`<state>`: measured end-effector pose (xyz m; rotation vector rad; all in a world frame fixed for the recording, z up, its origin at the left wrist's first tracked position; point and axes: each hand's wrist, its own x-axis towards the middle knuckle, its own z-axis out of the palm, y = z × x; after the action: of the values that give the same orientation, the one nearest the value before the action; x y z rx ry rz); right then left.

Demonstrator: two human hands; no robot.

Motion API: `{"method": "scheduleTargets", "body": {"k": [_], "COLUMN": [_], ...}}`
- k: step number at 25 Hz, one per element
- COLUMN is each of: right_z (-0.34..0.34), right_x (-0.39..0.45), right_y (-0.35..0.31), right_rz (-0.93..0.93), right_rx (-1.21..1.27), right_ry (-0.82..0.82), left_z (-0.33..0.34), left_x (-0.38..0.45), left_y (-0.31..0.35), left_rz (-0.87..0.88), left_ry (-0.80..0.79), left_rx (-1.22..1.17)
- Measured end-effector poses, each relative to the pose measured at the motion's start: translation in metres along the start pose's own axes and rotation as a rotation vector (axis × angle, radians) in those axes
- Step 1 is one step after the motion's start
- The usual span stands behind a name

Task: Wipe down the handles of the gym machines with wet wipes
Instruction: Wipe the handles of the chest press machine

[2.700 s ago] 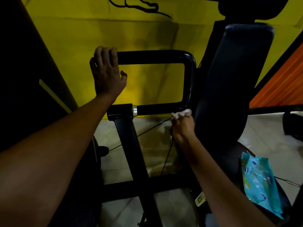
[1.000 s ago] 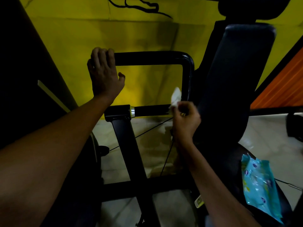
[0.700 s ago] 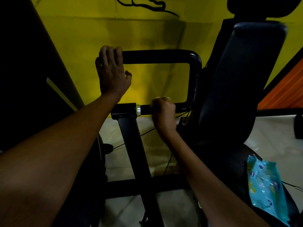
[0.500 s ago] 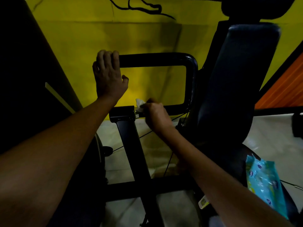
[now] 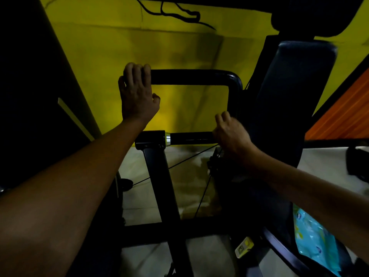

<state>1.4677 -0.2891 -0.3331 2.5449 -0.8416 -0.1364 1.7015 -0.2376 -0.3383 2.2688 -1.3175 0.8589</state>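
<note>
A black loop handle (image 5: 191,76) of a gym machine stands in front of a yellow wall. My left hand (image 5: 137,92) grips the left end of its top bar. My right hand (image 5: 231,134) curls round the right end of the lower bar (image 5: 189,138), near the bend. The white wet wipe seen in this hand earlier is hidden under the palm and fingers. A silver collar (image 5: 168,138) joins the lower bar to the black upright post (image 5: 161,186).
A dark padded backrest (image 5: 295,96) rises just right of the handle. A light blue pack of wet wipes (image 5: 313,242) lies on the seat at the lower right. Thin cables (image 5: 179,164) run below the lower bar. Pale floor tiles lie beneath.
My right hand has slid with the wipe along the lower bar, from beside the silver collar to the right end. My left hand has stayed on the top bar.
</note>
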Motion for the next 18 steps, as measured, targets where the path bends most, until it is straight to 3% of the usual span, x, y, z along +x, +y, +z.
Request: {"method": "scheduleTargets", "body": {"k": [2, 4, 7, 8, 9, 12, 14, 16, 18], "right_z": [0.0, -0.007, -0.017, -0.017, -0.009, 0.025, 0.028, 0.018, 0.001], "right_x": [-0.006, 0.001, 0.014, 0.013, 0.01, -0.019, -0.03, -0.015, 0.008], "right_y": [-0.006, 0.01, 0.052, 0.059, 0.06, 0.041, 0.046, 0.066, 0.081], "right_rz": [0.052, 0.116, 0.094, 0.068, 0.001, -0.146, -0.138, 0.117, 0.467], "right_rx": [0.11, 0.234, 0.172, 0.15, 0.115, 0.195, 0.355, 0.57, 0.775], "right_ry": [-0.074, 0.021, 0.44, 0.506, 0.489, 0.117, 0.248, 0.541, 0.641], "left_z": [0.0, 0.001, 0.003, 0.004, 0.004, 0.004, 0.005, 0.007, 0.007], "left_x": [0.0, 0.001, -0.001, -0.001, 0.0, 0.0, 0.0, -0.001, 0.0], "left_y": [-0.002, -0.002, 0.0, 0.0, -0.001, -0.004, -0.004, -0.003, -0.002], "left_rz": [0.007, 0.014, 0.012, 0.011, 0.014, 0.027, 0.032, 0.035, 0.029], "left_ry": [-0.014, 0.004, 0.025, 0.03, 0.035, 0.048, 0.058, 0.071, 0.083], "left_rx": [-0.006, 0.002, -0.005, -0.01, -0.016, -0.023, -0.014, -0.012, -0.018]}}
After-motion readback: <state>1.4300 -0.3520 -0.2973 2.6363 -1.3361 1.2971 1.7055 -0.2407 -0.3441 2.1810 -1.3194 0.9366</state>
